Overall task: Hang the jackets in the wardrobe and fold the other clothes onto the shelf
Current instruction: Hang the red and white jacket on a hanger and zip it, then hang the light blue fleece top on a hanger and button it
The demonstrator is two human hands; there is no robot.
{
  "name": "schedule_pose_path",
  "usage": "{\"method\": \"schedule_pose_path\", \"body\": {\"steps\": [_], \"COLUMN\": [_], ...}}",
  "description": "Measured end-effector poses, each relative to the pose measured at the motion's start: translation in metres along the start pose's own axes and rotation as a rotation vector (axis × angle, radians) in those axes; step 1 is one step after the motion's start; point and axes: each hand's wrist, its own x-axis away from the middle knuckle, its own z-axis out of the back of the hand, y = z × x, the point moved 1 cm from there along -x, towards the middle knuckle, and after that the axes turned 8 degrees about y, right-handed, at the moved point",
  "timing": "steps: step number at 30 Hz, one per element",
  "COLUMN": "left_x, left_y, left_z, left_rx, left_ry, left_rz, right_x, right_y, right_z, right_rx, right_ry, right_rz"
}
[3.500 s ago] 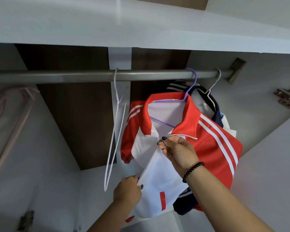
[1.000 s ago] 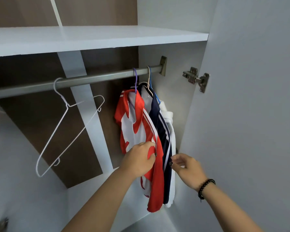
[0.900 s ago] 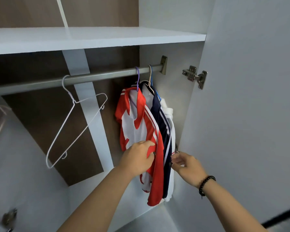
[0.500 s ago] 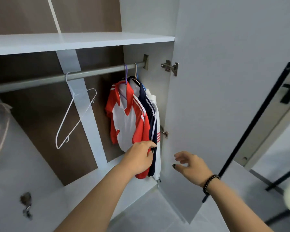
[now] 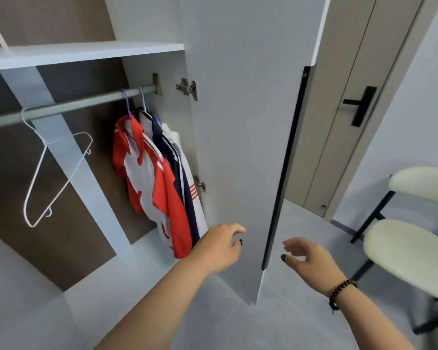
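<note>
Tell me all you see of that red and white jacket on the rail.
The red and white jacket looks like smooth sportswear: red shoulders and collar, white stripes down the sleeve, white front panels. It hangs on a purple hanger from the grey metal rail, pressed against a navy jacket. No hand touches it.

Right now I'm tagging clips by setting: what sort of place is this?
Probably a bedroom at home: an open white wardrobe with a metal hanging rail, a red-and-white sports jacket hanging there, and a cream cushioned chair beside it.
</note>
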Motion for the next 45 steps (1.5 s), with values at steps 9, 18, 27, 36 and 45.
{"method": "schedule_pose_path", "body": {"steps": [9, 18, 27, 36, 45], "left_x": [-0.037, -0.056, -0.105, -0.199, -0.249], "left_y": [0.141, 0.260, 0.329, 0.380, 0.425], "left_z": [-0.125, -0.234, -0.310, -0.390, -0.469], "left_rx": [0.033, 0.051, 0.027, 0.093, 0.100], "left_ry": [-0.104, -0.276, -0.427, -0.629, -0.783], "left_rz": [-0.095, -0.204, -0.346, -0.460, -0.520], "right_x": [0.022, 0.046, 0.053, -0.005, -0.018], "right_y": [0.123, 0.244, 0.324, 0.380, 0.443], "right_z": [0.112, 0.220, 0.266, 0.308, 0.337], "right_rx": [-0.019, -0.033, -0.088, -0.101, -0.112], "right_ry": [0.050, 0.189, 0.329, 0.465, 0.538], "right_rz": [-0.153, -0.346, -0.539, -0.678, -0.817]}}
